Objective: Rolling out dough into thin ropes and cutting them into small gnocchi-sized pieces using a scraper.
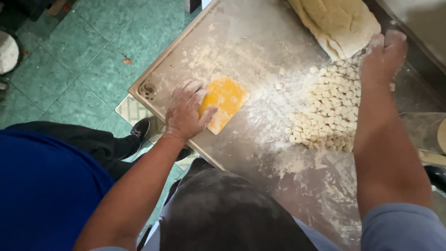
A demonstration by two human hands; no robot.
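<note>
A mound of small cut dough pieces [329,109] and a big pale dough slab [341,21] crowd the floury steel table [251,37]; left hand [186,109] presses a flat yellow scraper [227,102], right hand [385,56] rests loosely curled beside the pieces, holding nothing visible

Table: steel table [260,32], dusted with flour, scratched and dull.
Flour: thick white patches [297,162] near the front edge.
Scraper: yellow scraper [227,104] lies flat near the left edge.
Dough: big dough slab [339,23] at the far side.
Pieces: heap of small dough pieces [327,109] just beside the slab.
</note>
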